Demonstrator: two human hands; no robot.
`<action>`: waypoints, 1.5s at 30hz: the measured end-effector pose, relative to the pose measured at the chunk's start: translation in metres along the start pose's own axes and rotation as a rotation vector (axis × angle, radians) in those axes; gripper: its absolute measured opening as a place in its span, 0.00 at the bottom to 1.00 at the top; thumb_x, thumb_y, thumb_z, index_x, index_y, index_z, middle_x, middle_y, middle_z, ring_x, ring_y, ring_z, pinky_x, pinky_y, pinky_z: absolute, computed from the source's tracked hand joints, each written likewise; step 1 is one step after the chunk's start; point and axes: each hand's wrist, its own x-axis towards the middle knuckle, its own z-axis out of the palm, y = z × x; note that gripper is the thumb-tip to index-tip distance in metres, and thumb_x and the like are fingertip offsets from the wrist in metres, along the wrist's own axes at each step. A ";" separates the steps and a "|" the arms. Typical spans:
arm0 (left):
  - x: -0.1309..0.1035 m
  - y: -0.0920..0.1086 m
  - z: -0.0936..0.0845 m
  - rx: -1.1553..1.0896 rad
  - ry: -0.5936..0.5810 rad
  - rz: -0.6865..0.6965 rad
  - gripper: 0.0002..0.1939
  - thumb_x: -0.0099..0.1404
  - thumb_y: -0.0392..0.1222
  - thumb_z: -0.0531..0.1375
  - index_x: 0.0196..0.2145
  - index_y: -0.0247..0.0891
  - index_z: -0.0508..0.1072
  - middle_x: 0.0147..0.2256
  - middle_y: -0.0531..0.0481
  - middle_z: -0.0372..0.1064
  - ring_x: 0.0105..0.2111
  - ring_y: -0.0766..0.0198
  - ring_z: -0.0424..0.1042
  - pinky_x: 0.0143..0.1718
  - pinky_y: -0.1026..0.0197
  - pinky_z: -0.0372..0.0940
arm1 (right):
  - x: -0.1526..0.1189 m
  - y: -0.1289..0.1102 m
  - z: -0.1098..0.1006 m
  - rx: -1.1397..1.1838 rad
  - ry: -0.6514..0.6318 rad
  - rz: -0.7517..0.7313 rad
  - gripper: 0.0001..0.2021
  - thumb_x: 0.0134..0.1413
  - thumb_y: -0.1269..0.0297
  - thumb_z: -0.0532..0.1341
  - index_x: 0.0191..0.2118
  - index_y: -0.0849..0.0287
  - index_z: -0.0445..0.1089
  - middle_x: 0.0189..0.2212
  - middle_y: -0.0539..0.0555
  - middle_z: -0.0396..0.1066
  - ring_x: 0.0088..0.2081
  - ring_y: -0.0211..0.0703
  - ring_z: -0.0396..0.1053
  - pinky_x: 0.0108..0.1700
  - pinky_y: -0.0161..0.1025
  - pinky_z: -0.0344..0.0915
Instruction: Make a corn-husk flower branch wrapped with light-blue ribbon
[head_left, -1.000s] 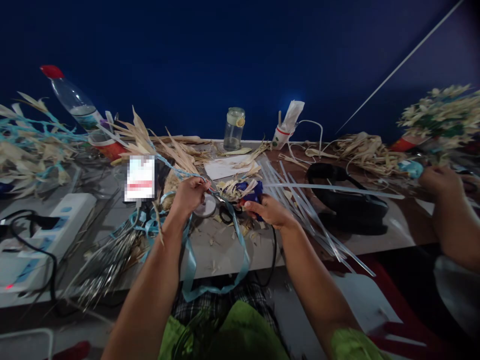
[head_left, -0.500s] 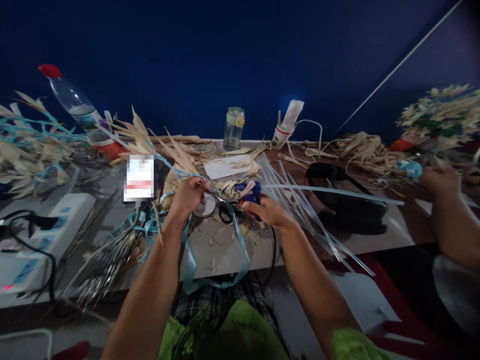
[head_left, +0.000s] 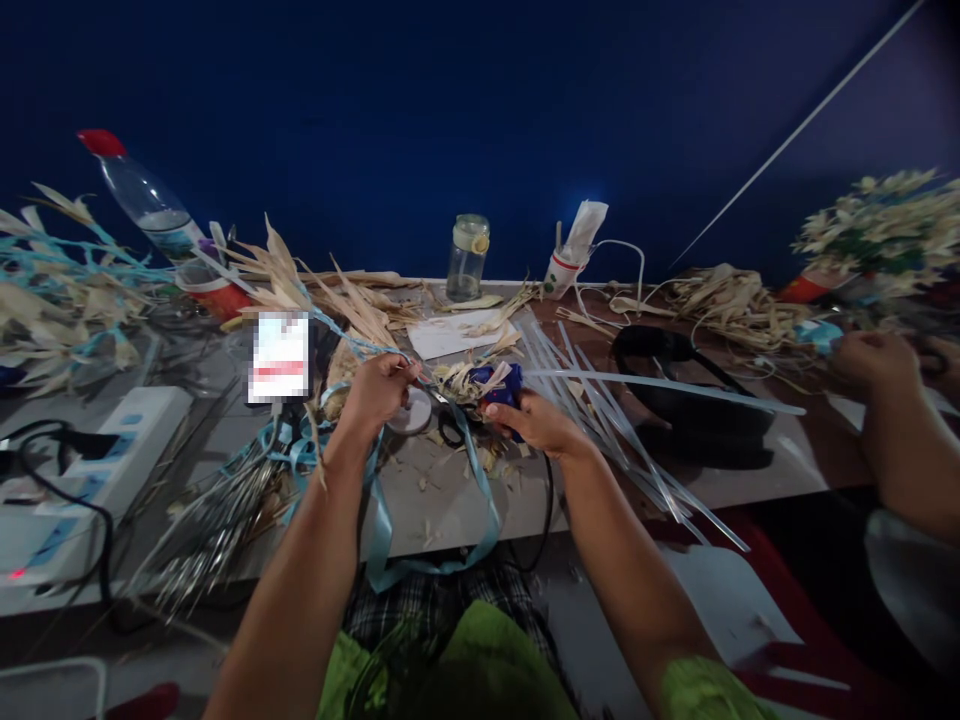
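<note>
My left hand pinches a thin stem wrapped in light blue ribbon, with dried corn husk leaves at its far end. From around that hand a loose length of blue ribbon loops down over the table edge. My right hand is closed round a blue glue gun, its nozzle end toward my left fingers. Out of its rear runs a long translucent glue stick. Husk scraps partly cover the gun. Below it lie scissors with black handles, beside a white disc.
Clear glue sticks lie right of my hands, near a black curved object. A jar and a paper cup stand behind. Wires and a power strip lie left. A co-worker's hand is at right.
My hands, the stem and the glue gun stay almost where they were. The co-worker's hand at the right has shifted slightly.
</note>
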 end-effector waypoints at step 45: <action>0.003 -0.005 -0.001 0.004 0.012 0.008 0.11 0.53 0.45 0.58 0.22 0.34 0.69 0.16 0.54 0.61 0.14 0.72 0.54 0.16 0.66 0.47 | 0.001 0.002 -0.004 -0.021 -0.045 -0.014 0.20 0.49 0.45 0.55 0.24 0.60 0.64 0.17 0.47 0.60 0.21 0.34 0.57 0.25 0.33 0.53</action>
